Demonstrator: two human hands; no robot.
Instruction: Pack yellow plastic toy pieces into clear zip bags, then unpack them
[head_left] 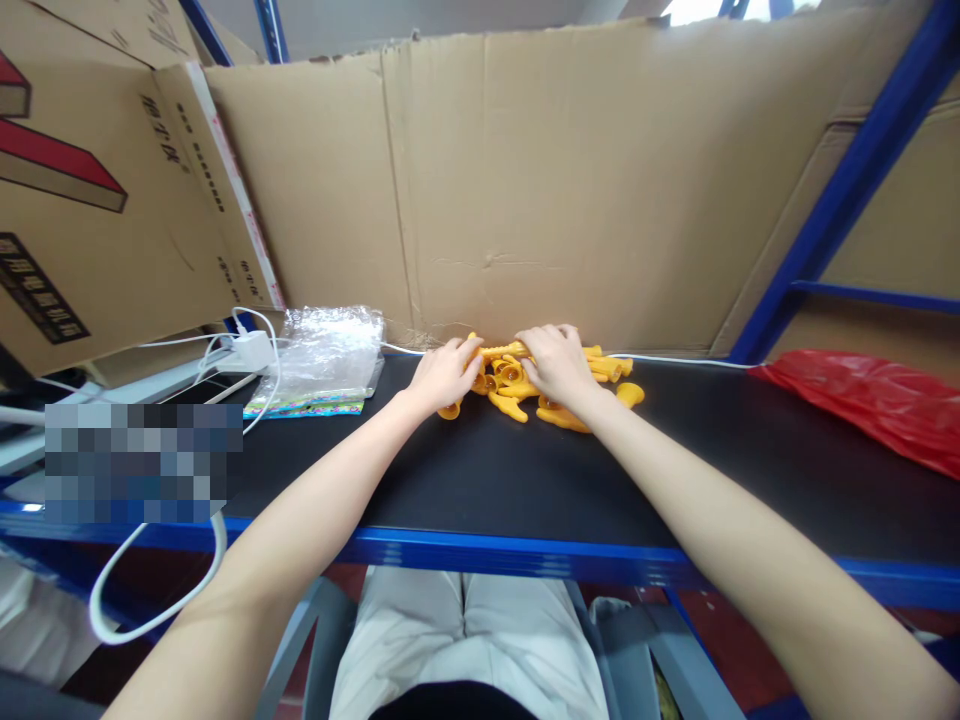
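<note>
— Starting with the head view, where to look for the yellow pieces (pixel 513 373)?
— On the black tabletop (pixel 510 490), jumbled in a loose heap near the cardboard panel (pixel 562 180), with rounded open ends showing on several.
— And at the left end of the heap?
— See the left hand (pixel 444 377) there, back upward, with fingers partly bent over the pieces.
— Gripping one?
— Cannot tell; too much hidden under the fingers.
— And farther right?
— See the right hand (pixel 559 365) over the heap, back upward, with thumb spread away from the fingers. Cannot tell whether closed on a piece or only resting.
— Between the two?
— Notice a ridged yellow piece (pixel 504 351), stretching across most of the gap. In front of it, spot a curved yellow piece (pixel 510 407); just beside the right wrist, a rounded yellow piece (pixel 630 395).
— And beyond the heap?
— To the left, find clear plastic bags (pixel 326 350) lying flat, with a white charger (pixel 253 350) beside them. Well apart to the right, find a crumpled red bag (pixel 862 395). Along the front, notice a blue rail (pixel 510 552).
</note>
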